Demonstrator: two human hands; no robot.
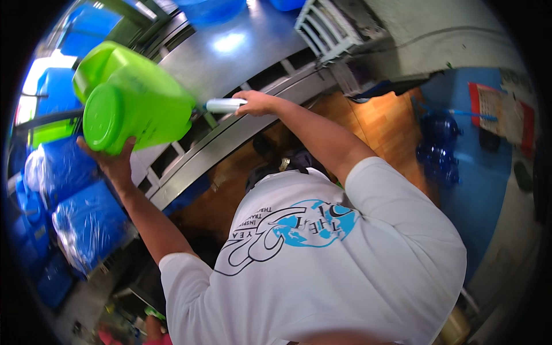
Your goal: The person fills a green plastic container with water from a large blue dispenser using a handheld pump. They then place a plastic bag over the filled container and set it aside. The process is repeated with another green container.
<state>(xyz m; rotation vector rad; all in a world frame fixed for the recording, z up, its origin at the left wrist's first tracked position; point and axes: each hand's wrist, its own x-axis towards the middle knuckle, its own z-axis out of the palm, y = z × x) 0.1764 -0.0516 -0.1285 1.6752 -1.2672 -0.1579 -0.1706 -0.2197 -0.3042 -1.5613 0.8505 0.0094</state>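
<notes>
A bright green plastic water jug (142, 101) is tilted above the left part of a stainless steel table (196, 60). My left hand (113, 161) grips it by the end with the broad round green cap (102, 118), thumb and fingers spread around that end. In my right hand (254, 103) is a pale cylindrical tool (225, 105), its far end pointing at the jug's other end. A small dark tip shows between tool and jug; whether it touches the jug is unclear. The jug's underside is hidden from view.
Blue jugs, some wrapped in clear plastic (92, 224), are stacked at left. A blue round container (211, 10) stands on the table's far side, near a white slatted rack (330, 32). Dark blue bottles (439, 148) lie at right. Part of another person in pink (157, 338) shows at lower left.
</notes>
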